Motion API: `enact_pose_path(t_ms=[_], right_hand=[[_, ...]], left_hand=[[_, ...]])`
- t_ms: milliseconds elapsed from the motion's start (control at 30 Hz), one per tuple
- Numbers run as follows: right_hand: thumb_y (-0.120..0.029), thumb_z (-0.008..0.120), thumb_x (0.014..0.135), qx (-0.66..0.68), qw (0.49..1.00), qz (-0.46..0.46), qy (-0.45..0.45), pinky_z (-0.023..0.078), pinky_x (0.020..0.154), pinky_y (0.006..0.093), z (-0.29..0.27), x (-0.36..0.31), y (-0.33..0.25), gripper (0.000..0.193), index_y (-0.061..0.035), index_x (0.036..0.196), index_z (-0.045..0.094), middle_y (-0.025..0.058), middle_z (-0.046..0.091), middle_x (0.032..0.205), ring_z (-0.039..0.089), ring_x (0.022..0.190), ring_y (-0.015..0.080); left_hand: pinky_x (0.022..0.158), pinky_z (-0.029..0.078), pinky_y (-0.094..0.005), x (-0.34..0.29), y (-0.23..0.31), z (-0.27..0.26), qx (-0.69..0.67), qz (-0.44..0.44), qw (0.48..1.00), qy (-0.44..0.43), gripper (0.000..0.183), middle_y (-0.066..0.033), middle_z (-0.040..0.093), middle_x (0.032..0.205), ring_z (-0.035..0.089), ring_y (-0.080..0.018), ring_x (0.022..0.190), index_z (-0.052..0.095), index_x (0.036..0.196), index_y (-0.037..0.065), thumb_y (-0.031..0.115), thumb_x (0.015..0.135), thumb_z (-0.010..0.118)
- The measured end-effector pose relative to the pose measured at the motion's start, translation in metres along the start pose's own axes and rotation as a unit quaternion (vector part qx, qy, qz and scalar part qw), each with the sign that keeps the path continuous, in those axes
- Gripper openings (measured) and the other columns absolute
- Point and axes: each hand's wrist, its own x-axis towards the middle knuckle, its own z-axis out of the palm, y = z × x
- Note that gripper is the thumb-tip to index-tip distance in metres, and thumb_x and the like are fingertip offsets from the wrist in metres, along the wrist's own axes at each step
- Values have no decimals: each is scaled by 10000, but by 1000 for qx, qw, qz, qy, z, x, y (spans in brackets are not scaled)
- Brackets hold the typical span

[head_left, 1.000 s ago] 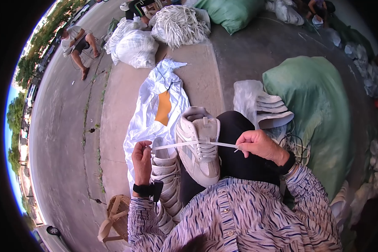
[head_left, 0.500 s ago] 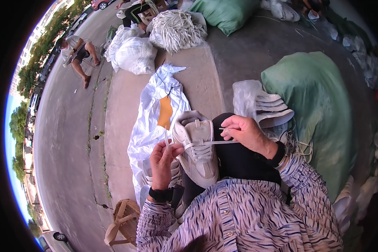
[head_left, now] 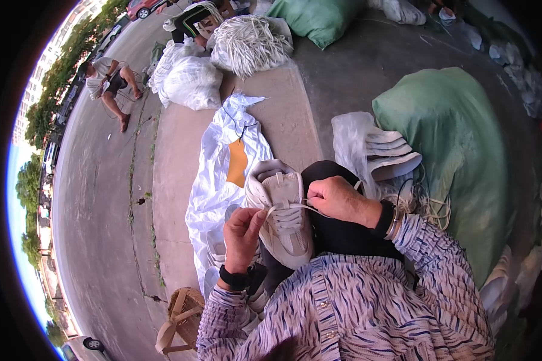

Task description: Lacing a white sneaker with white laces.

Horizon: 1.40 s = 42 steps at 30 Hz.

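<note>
A pale beige sneaker [head_left: 279,210] rests on my lap against my dark-trousered leg, its toe pointing toward me. White shoelace [head_left: 289,206] runs in rows across its front, with a loose end going out to each side. At the shoe's left edge my left hand [head_left: 243,233] is closed, thumb and fingers pinching the lace. To the right of the tongue, my right hand [head_left: 337,200] is closed on the other lace end, and a bit of lace sticks out beyond its knuckles. Part of another light shoe [head_left: 218,246] shows behind my left hand.
A white plastic sack [head_left: 214,180] with an orange patch lies ahead. To the right stand a large green sack [head_left: 445,132] and stacked white shoe parts [head_left: 391,150]. A woven stool [head_left: 185,307] is at my lower left. Farther off, a person [head_left: 108,84] sits near white bags [head_left: 193,81].
My right hand has come left, closer to the shoe, and turned knuckles up. The lace between it and the shoe is now shorter. My left hand has shifted slightly right and down.
</note>
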Motion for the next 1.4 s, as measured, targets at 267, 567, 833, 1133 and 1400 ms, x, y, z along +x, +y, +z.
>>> enact_pose_path(t_ms=[267,567,833,1133,1400], right_hand=[[-101,609,843,-143,981,-129,11,508,610,423,2,1,-10,82,-42,786,602,145,646,715,657,680,336],[-61,614,832,68,993,34,-90,502,616,365,-9,7,-12,72,-3,868,636,156,655,730,659,673,286],[-68,601,851,94,983,87,-130,505,620,349,-14,7,-15,83,-1,878,641,136,652,703,663,666,274],[-116,615,816,-277,914,-291,49,523,719,340,-17,14,-20,101,-62,900,610,80,580,944,623,911,223],[-116,609,808,-327,871,-343,-133,536,733,348,-20,33,-28,99,-46,879,612,89,559,889,643,878,248]], left_hand=[[676,431,-192,-6,1,0,-121,-84,989,-8,210,22,663,844,537,-30,750,688,925,-14,183,969,632],[625,440,-203,0,-13,1,-88,-38,995,3,186,26,630,763,521,-30,704,654,873,-19,153,945,653],[619,467,-289,8,-8,10,42,-10,998,50,141,-36,596,735,562,-151,680,600,794,33,117,876,679],[758,511,-421,24,36,-9,425,228,876,6,246,-35,577,992,551,-283,959,659,912,125,104,706,792],[955,480,-398,68,65,-30,462,292,785,-293,380,-50,554,1059,531,-275,1058,646,1041,99,106,692,797]])
